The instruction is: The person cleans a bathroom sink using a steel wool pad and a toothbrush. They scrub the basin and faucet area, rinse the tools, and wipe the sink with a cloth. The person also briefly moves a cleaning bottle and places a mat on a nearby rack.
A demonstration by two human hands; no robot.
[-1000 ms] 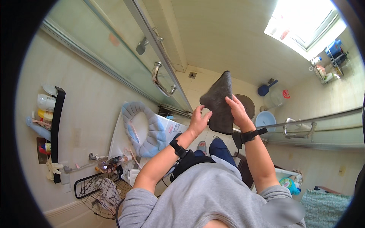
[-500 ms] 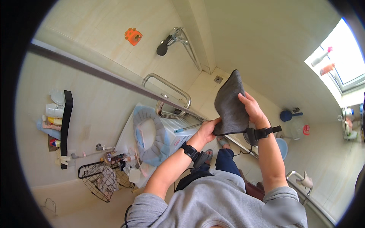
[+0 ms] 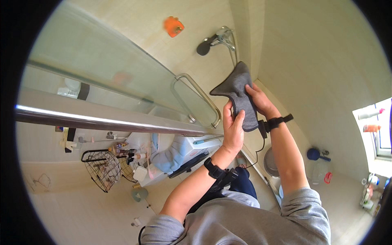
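A grey cloth [image 3: 240, 79] with dark stitched edging is held up in front of me, its far end bent to a point on the left. My left hand [image 3: 232, 132] grips its near left edge, with the thumb lying on top. On the right edge, my right hand [image 3: 262, 101] pinches the cloth between thumb and fingers, which are partly hidden behind it. Both wrists carry black straps with small devices, and a cable hangs from the right one.
Left of the cloth stands a glass shower door with a metal handle [image 3: 200, 98] and a thick rail [image 3: 102, 116]. A hand shower [image 3: 208, 44] hangs on the far wall. Beyond the rail are a toilet with a padded blue seat [image 3: 173, 155] and a wire basket [image 3: 102, 167].
The cloth has turned and now folds leftward at its far end. My left hand has moved up along it. My view has shifted, and the glass door covers more of the left side.
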